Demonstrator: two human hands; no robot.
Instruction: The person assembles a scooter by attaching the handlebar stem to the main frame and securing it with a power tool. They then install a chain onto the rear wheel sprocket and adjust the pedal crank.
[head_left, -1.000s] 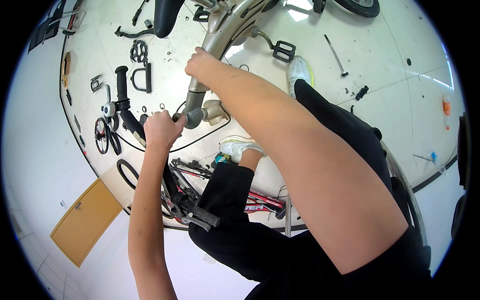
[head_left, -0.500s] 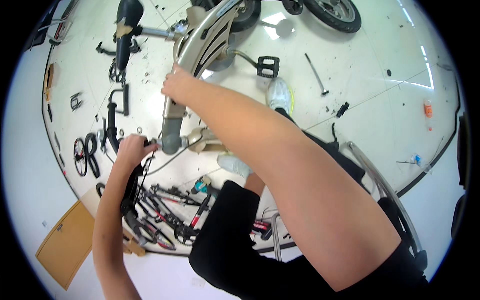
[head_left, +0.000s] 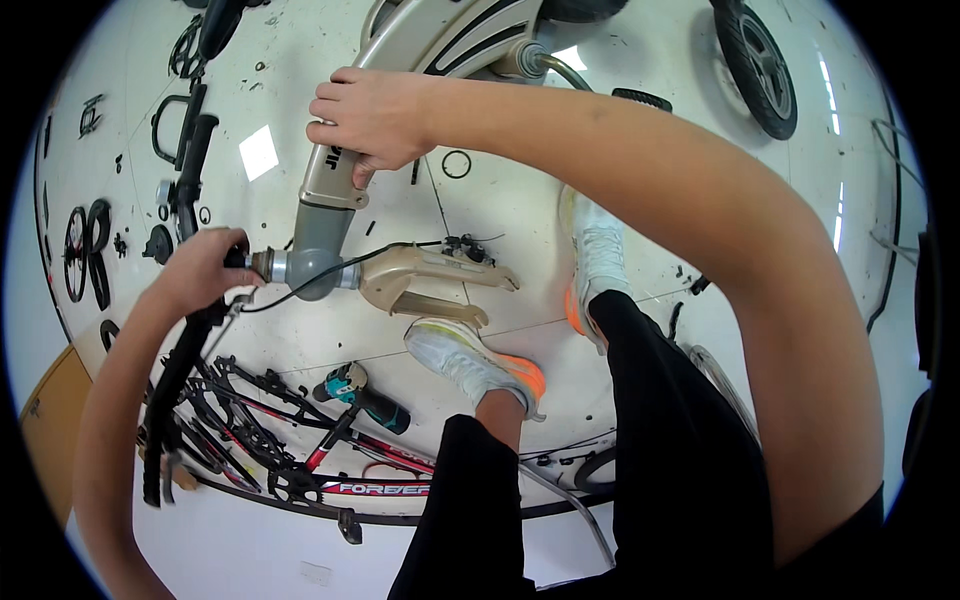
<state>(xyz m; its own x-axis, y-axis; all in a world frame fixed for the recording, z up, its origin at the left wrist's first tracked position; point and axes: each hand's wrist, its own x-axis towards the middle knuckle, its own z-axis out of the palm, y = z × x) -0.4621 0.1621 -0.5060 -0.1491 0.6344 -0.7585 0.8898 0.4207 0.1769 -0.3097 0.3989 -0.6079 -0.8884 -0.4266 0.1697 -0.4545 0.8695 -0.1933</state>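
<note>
A beige bicycle frame [head_left: 425,30] lies tilted across the upper middle, with a grey head tube [head_left: 318,250] at its lower end. My right hand [head_left: 375,118] is closed over the frame's tube just above that head tube. Out of the head tube, toward the right, extends a beige front fork [head_left: 425,270] with no wheel in it. At the left, my left hand [head_left: 205,268] is wrapped round the middle of a black handlebar [head_left: 172,370], beside the stem joint at the head tube. A black cable [head_left: 345,268] curves from the handlebar past the head tube.
On the floor below lie a teal and black power drill [head_left: 365,395] and a red and black bicycle frame [head_left: 320,450]. My shoes [head_left: 465,360] stand close to the fork. A wheel [head_left: 755,70] is at upper right; rings and small wheels [head_left: 77,255] lie far left.
The view has shifted and my legs look straighter, with both shoes now showing. The frame and handlebar appear larger and the handlebar sits further left. Both hands keep their holds.
</note>
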